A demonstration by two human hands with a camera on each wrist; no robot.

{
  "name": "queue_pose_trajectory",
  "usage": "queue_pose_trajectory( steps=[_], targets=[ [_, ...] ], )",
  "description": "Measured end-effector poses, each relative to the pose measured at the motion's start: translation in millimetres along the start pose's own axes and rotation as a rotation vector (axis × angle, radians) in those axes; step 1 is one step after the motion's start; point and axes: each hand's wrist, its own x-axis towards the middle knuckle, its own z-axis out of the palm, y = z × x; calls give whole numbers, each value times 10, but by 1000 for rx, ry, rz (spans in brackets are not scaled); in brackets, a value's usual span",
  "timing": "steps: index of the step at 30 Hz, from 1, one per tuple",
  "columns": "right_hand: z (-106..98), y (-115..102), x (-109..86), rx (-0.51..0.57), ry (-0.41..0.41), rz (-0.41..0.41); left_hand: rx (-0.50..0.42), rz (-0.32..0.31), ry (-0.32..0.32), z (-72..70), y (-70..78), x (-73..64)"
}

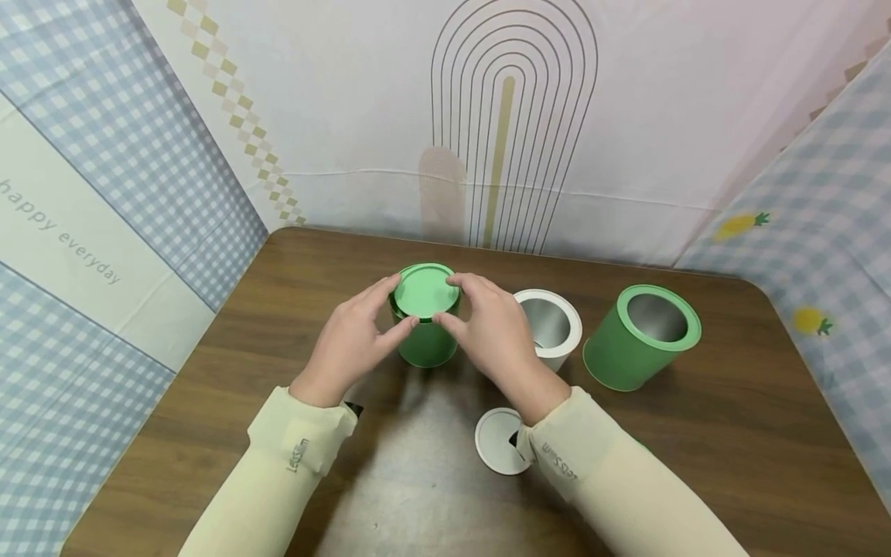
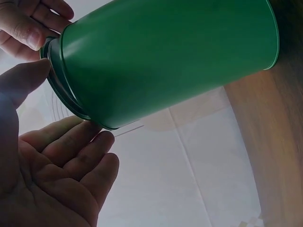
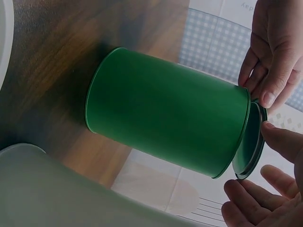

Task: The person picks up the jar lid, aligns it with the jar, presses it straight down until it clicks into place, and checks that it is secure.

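In the head view, a person's left hand (image 1: 351,336) and right hand (image 1: 497,325) hold a round green lid (image 1: 427,291) at the mouth of a green canister (image 1: 428,344), which stands upright on the wood-grain tabletop (image 1: 278,309) toward its back edge. Each grip is closed on the lid's edge, forefinger at the far side and thumb at the near side, and the two thumbs lie close together at the front. Just to the right of the right hand stands a white canister (image 1: 573,329), partly covered by that hand, its mouth uncovered; farther right is an open green canister (image 1: 616,360) with a metallic inside. A white disc-shaped lid (image 1: 497,441) lies flat nearer the person, partly under the right sleeve (image 1: 578,441). Behind the tabletop hangs a pale backdrop (image 1: 348,100) printed with thin nested arches. In the left wrist view, the left thumb meets the green lid's edge while the fingers spread by the canister's rim; the right hand is on the opposite side. In the right wrist view, the green lid sits tilted against the canister's mouth, a clear gap showing on one side, with the right thumb at its edge; whether it touches the rim elsewhere I cannot tell.
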Motion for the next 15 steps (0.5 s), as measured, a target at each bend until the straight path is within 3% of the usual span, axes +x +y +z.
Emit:
queue_pose_trajectory(
  steps=[6,15],
  targets=[
    [-3,-8,36,-26,-20,20,-4,-25,-25,-2,-8,29],
    [10,-10,71,-49,-16,10,33,-69,-133,4,-8,48]
  ],
)
